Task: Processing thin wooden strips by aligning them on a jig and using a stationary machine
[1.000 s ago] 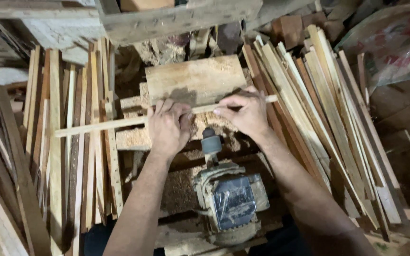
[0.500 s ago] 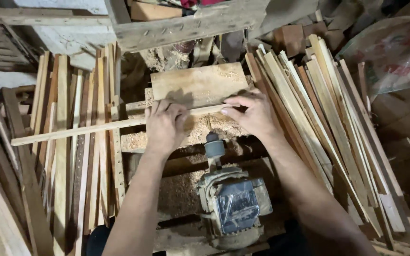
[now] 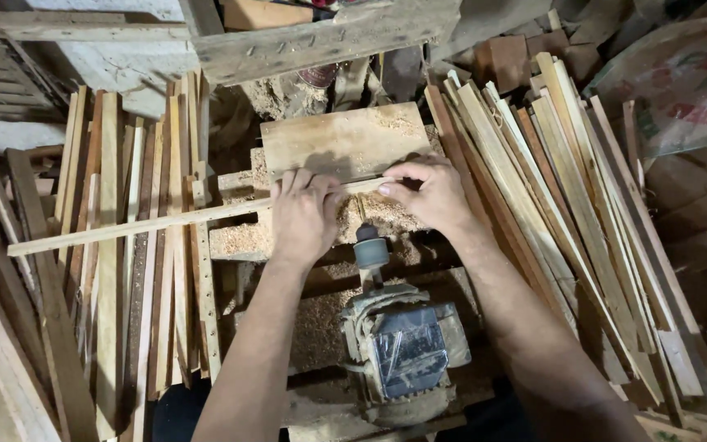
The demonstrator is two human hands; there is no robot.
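A long thin wooden strip (image 3: 173, 219) reaches left over stacked slats (image 3: 124, 245). The left hand (image 3: 304, 214) presses it flat, the right hand (image 3: 431, 192) pinches its right end, steadying it above the electric motor (image 3: 403, 352).

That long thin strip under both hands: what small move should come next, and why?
Probably slide the strip a little further to the person's left. The right hand pinches its very end by the board, the left hand presses it flat, and most already overhangs that side.

Dim workshop light from above; centre evenly lit, corners dark; sharp focus, mild edge distortion, no glare
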